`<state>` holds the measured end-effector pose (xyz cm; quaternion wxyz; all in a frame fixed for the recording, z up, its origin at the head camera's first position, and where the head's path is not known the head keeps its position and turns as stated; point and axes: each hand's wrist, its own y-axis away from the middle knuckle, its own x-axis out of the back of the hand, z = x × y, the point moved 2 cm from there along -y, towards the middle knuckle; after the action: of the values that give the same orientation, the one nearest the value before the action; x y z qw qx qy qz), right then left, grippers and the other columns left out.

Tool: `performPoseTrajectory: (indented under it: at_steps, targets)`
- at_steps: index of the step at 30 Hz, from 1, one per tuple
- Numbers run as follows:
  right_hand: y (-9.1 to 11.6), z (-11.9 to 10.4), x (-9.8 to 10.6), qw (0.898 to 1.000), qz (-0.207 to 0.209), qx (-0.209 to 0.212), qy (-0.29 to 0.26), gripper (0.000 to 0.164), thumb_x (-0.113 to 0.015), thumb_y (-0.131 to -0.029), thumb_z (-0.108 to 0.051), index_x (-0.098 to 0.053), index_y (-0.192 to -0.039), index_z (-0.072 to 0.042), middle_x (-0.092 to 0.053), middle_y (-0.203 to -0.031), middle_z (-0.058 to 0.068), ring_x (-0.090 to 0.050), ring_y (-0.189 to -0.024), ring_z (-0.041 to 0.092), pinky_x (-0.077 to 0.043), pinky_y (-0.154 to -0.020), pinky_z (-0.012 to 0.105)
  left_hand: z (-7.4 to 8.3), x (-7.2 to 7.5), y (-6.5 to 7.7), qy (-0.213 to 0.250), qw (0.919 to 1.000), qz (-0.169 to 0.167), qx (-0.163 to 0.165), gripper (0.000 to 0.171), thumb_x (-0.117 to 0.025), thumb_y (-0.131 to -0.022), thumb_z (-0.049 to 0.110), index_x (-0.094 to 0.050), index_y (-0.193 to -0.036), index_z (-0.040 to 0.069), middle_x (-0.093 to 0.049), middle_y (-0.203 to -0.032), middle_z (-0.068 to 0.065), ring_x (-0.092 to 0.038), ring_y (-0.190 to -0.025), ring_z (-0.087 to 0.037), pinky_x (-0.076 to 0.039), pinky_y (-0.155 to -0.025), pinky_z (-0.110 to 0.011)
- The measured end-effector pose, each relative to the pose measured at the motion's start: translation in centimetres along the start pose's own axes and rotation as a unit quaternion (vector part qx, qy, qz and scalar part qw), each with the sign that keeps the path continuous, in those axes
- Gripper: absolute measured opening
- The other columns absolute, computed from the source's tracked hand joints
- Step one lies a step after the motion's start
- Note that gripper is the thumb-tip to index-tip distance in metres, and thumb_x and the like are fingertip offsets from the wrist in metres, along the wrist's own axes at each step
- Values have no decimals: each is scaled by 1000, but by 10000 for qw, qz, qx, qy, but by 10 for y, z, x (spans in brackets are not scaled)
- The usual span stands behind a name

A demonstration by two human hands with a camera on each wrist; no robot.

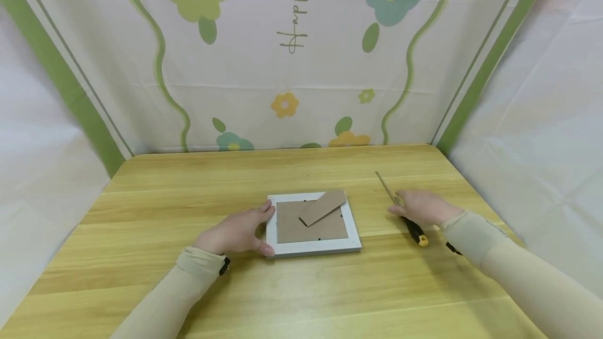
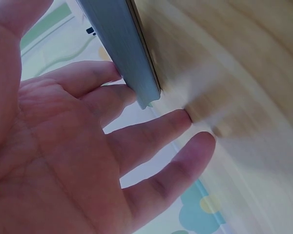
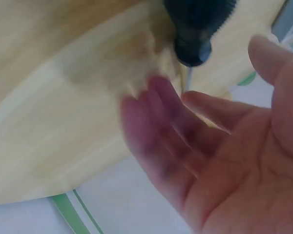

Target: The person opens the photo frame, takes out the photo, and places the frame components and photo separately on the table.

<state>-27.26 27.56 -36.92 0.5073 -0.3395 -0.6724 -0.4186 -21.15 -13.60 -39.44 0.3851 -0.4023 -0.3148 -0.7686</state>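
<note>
A white picture frame [image 1: 353,221] lies face down on the wooden table, its brown backing board [image 1: 288,224] up. Across the board slants a brown easel leg [image 1: 325,207], and small dark tabs show along the board's edges. My left hand [image 1: 237,232] touches the frame's left side, thumb at the near corner. In the left wrist view two fingertips meet the frame's side [image 2: 122,44] and the other fingers are extended. On the right lies a screwdriver [image 1: 414,232] with a black-and-yellow handle and long thin shaft. Over its shaft my right hand [image 1: 424,207] has loosely bent fingers, palm uncurled.
The wooden table [image 1: 188,182] has rounded far corners. Behind it hangs a white cloth [image 1: 245,67] with printed flowers and green bands, and pale cloth [image 1: 556,135] also encloses the sides.
</note>
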Motion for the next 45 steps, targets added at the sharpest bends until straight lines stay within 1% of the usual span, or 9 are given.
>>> performPoseTrajectory:
  at_steps: [5,9,14,18,25,28,32,37,45]
  targets:
    - [-11,-6,9,9980,533,187,-283,50,-53,-104,-24,-50,-134,15,-70,-100,21,-70,-87,30,-53,-84,51,-2,-1,0,48,10000,5,2,107,-84,-74,45,-28,-155,2,-16,-162,-15,-27,-144,-32,-28,-115,-46]
    - [-17,-19,12,9949,505,274,-834,40,-52,-103,-15,-53,-134,10,-70,-91,12,-61,-66,15,-53,-61,36,-3,-1,0,61,9999,14,-91,107,-83,-75,46,-28,-155,1,-15,-162,-15,-25,-145,-33,-26,-115,-46]
    - [-26,-38,5,9892,82,352,-1417,43,-49,-104,-15,-48,-142,5,-64,-76,7,-51,-55,12,-46,-51,30,0,1,2,325,9994,88,-127,112,-85,-74,46,-23,-157,3,-14,-163,-18,-23,-146,-35,-26,-115,-49]
    - [-34,-53,-5,9828,-168,554,-1752,48,-46,-104,-14,-39,-148,3,-63,-70,7,-50,-51,12,-47,-52,31,3,1,5,666,9970,297,260,125,-87,-70,50,-11,-158,2,-20,-158,-25,-31,-141,-37,-32,-112,-52]
    - [-50,-67,-19,9755,-310,531,-2112,52,-41,-102,-6,-31,-153,1,-63,-69,5,-55,-52,16,-48,-49,30,9,-10,7,1576,9860,93,541,129,-90,-69,43,-7,-158,2,-53,-136,-17,-54,-116,-27,-41,-104,-48]
    - [-57,-68,-23,9677,-358,336,-2471,56,-41,-99,-1,-29,-154,0,-63,-74,7,-60,-58,19,-52,-52,31,12,-17,8,1833,9819,-97,460,121,-92,-68,37,-15,-155,4,-61,-118,-16,-62,-82,-23,-54,-75,-43]
    - [-66,-67,-26,9519,-454,91,-3028,59,-43,-96,1,-29,-153,1,-63,-78,11,-62,-62,21,-56,-59,33,14,-23,10,2266,9726,-105,506,98,-91,-71,23,-28,-144,5,-61,-95,-12,-50,-45,-19,-47,-42,-35]
    - [-72,-65,-24,9323,-518,-61,-3578,52,-46,-94,3,-36,-145,8,-64,-86,15,-63,-64,22,-58,-61,35,15,-25,10,2387,9704,28,359,68,-83,-79,10,-42,-132,2,-63,-78,-10,-55,-46,-20,-50,-43,-35]
    - [-67,-58,-23,9164,-553,41,-3964,54,-61,-80,10,-45,-132,11,-60,-93,15,-64,-77,24,-58,-73,34,6,-17,8,1903,9813,274,131,42,-80,-83,9,-60,-120,3,-61,-66,-3,-58,-49,-18,-51,-45,-34]
